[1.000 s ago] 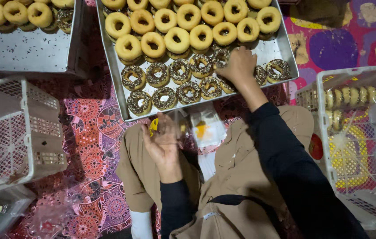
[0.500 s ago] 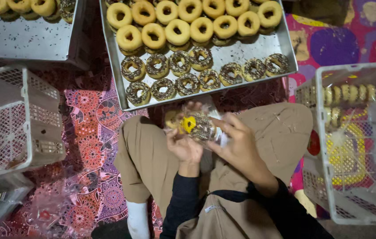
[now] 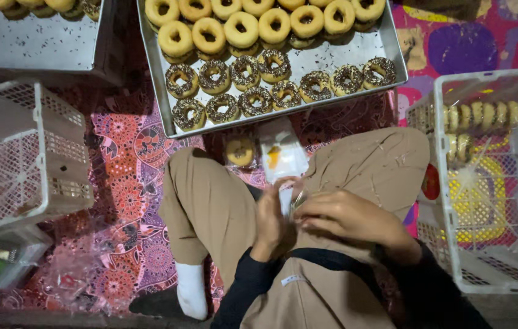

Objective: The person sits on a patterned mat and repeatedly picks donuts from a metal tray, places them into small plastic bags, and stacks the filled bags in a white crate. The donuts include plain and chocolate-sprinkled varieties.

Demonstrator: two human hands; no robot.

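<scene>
1. Nearest to us, our two hands meet over our lap. Our left hand [image 3: 271,222] is curled, fingers together, against a small clear plastic bag [image 3: 288,194]. Our right hand [image 3: 347,217] lies just beside it, fingers bent and closed on the same bag, where a dark sprinkled doughnut [image 3: 299,198] shows only as a sliver between our hands.
2. The bag sits low in our lap, above the tan apron and between our knees. How much of the doughnut is inside it we cannot tell.
3. Just beyond our hands, on the patterned mat [image 3: 128,201] between our legs, lie a bagged plain doughnut [image 3: 240,150] and a stack of flat clear bags [image 3: 280,152] with an orange mark, side by side.
4. Farther out stands the steel tray [image 3: 326,58]: plain glazed doughnuts [image 3: 242,27] fill its far rows, and chocolate sprinkled doughnuts [image 3: 246,100] fill its near rows, with bare metal showing at the right.
5. To our right, a white plastic crate [image 3: 484,183] holds bagged doughnuts standing on edge along its far side.
6. To our left, an overturned white crate [image 3: 21,152] rests on the mat, and a second steel tray [image 3: 33,42] lies beyond it with a few doughnuts at its far edge.
</scene>
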